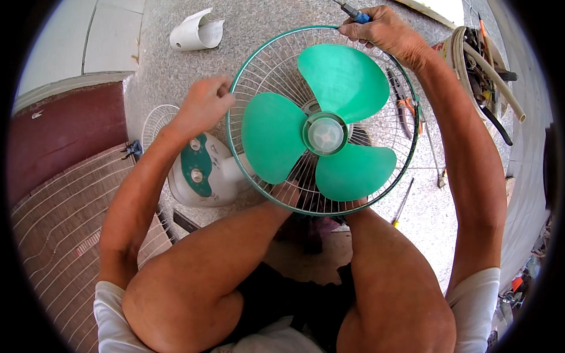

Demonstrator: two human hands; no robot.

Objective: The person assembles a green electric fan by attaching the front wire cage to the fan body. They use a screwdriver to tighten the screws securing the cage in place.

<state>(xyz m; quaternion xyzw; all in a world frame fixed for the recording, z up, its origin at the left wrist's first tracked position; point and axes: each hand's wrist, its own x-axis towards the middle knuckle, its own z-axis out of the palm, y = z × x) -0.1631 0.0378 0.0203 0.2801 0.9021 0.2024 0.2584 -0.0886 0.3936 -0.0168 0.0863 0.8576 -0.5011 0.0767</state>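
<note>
A fan head with green blades (344, 82) faces up in front of my knees. Its wire rear guard (268, 56) has a green rim, and a pale cap covers the hub (325, 134). At the rim's left side my left hand (205, 105) is closed, with curled fingertips against the edge. My right hand (385, 34) is closed around a screwdriver-like tool (358, 14) with a blue and dark handle, by the rim's top edge. The tool's tip runs out of the picture. To the left lies the white fan base (220, 173) with a green knob panel.
Left of the base is a loose wire guard (158, 120). A torn white cylinder (197, 32) lies at the back. Pliers with orange handles (406, 106) and a screwdriver (404, 203) lie right. A bucket of tools (458, 53) stands far right. A striped mat (65, 217) covers the left.
</note>
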